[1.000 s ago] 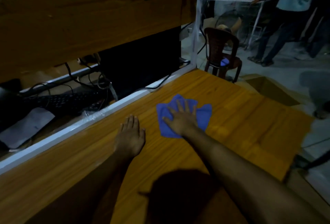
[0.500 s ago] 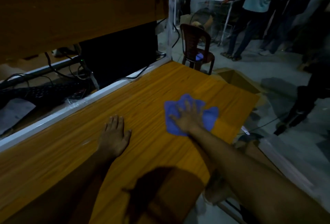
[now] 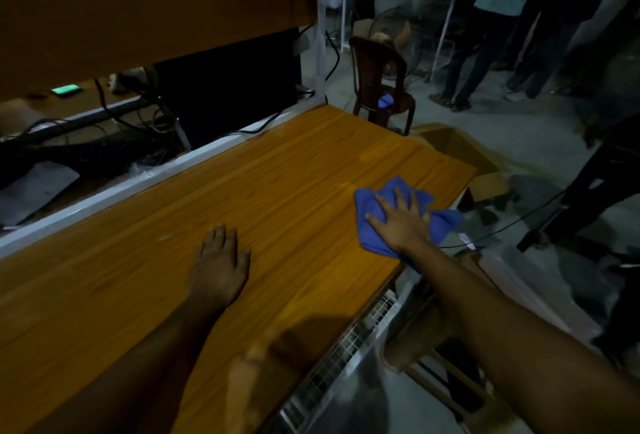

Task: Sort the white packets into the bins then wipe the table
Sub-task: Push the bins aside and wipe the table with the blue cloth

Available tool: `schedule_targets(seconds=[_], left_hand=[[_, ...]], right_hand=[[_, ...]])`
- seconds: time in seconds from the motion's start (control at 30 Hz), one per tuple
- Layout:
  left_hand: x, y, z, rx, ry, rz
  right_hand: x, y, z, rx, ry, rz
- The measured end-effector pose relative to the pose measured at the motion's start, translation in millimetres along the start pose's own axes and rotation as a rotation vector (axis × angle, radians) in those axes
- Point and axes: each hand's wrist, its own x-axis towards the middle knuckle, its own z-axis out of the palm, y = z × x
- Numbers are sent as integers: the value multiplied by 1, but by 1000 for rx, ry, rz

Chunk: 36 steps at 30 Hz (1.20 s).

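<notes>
A crumpled blue cloth point(image 3: 371, 203) lies near the right edge of the orange wooden table point(image 3: 277, 184), part of it hanging past the edge. My right hand point(image 3: 401, 222) presses flat on the cloth with its fingers spread. My left hand point(image 3: 218, 265) rests flat on the bare tabletop to the left, fingers straight. No white packets or bins show in this dim view.
A white rail point(image 3: 138, 184) runs along the table's far edge, with cables and a keyboard behind it. A brown plastic chair point(image 3: 379, 84) and an open cardboard box point(image 3: 460, 153) stand beyond the table. People stand at the back right. A wire grille point(image 3: 346, 347) sits below the right edge.
My right hand has slid the blue cloth rightwards to the table's right edge. My left hand has stayed flat on the tabletop. The view has shifted to the right.
</notes>
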Motion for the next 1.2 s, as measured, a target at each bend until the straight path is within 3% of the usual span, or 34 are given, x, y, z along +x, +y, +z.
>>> schedule_targets(seconds=[0.07, 0.17, 0.3, 0.43, 0.53, 0.6, 0.67, 0.8, 0.93, 1.07, 1.13, 1.2], left_hand=[[-12, 4, 0, 4, -1, -2], [-36, 9, -1, -29, 8, -16], [-81, 12, -7, -59, 4, -42], [-124, 11, -10, -60, -9, -73], [-138, 5, -10, -47, -7, -77], [-139, 4, -11, -68, -5, -67], [-138, 3, -12, -115, 20, -74], [-134, -7, -12, -113, 26, -76], [-117, -25, -15, -68, 11, -97], [-91, -40, -16, -89, 27, -133], [-76, -44, -17, -77, 37, -146], [-58, -50, -19, -70, 59, -160]], right_hand=[[-24, -30, 11, -9, 0, -69], [-86, -75, 32, 8, 28, -319], [-131, -65, 37, 12, 41, -584], [-95, -32, 24, 35, 35, -351], [-87, -63, 20, 51, -44, -164], [-112, -101, 31, 3, -90, -246], [-151, -131, 46, -16, -90, -443], [-161, -125, 46, -25, -78, -650], [-99, -103, 34, -49, -33, -449], [-65, -134, 33, -11, -38, -247], [-61, -162, 38, -24, -58, -272], [-67, -187, 46, -43, -63, -410]])
